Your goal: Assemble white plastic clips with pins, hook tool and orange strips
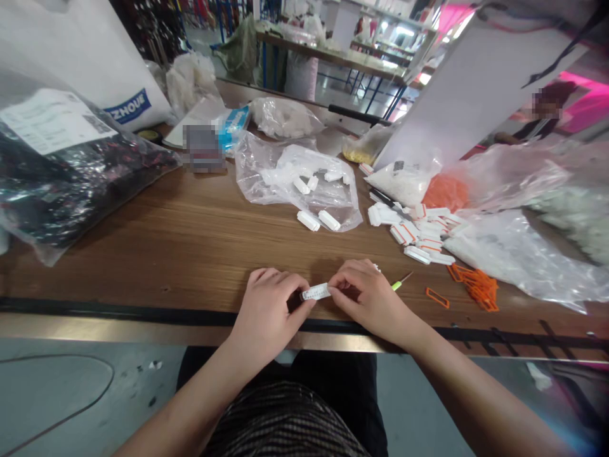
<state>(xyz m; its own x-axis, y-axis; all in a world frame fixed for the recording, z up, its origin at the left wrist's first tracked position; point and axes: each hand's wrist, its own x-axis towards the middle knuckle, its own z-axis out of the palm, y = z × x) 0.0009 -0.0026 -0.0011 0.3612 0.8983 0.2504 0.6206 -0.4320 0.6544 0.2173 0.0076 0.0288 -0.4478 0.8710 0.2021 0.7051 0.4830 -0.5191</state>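
Note:
Near the table's front edge I hold a small white plastic casing (316,292) between both hands. My left hand (270,311) pinches its left end with thumb and fingers. At the right end, the thumb and fingertips of my right hand (368,295) are closed on it. A row of small dark marks shows along the casing; its ends are hidden by my fingers. Just right of my right hand lies a small tool with a green handle (396,285) and a thin shaft. Further right are a single orange rectangular frame (437,298) and a pile of orange frames (480,289).
Two white casings (329,220) lie by a clear plastic bag (247,168) holding several more. White casings with orange trim (431,241) are heaped at the right, beside bags of white parts (504,247). A large dark plastic-wrapped package (61,184) stands left. A person (547,111) is in the background.

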